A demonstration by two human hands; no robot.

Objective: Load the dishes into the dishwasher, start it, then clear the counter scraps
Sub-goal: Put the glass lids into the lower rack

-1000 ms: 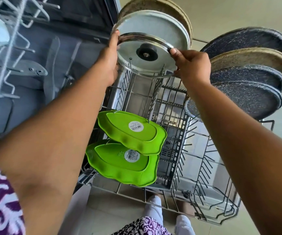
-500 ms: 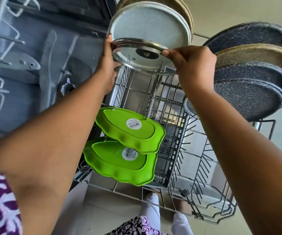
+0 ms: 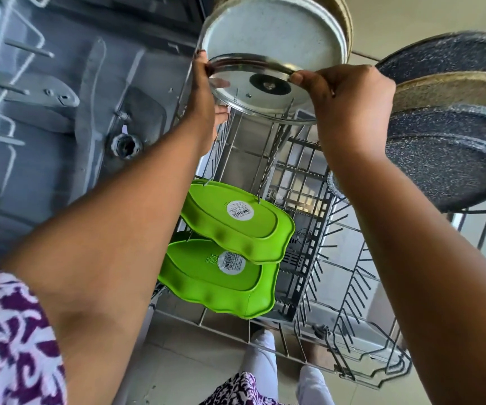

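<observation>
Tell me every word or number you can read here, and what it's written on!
Round white sticker on the upper green dish: barcode and tiny print, too small to read.
Round white sticker on the lower green dish: barcode and tiny print, too small to read.
Nothing else carries readable text.

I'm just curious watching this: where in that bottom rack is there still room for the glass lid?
Bare tines run between the glass lid, held by both hands, and the upper green plate. The rack's near right side, right of the green plates, is also bare. The far end is crowded: a pale speckled plate behind the lid, dark speckled plates stacked far right.
</observation>
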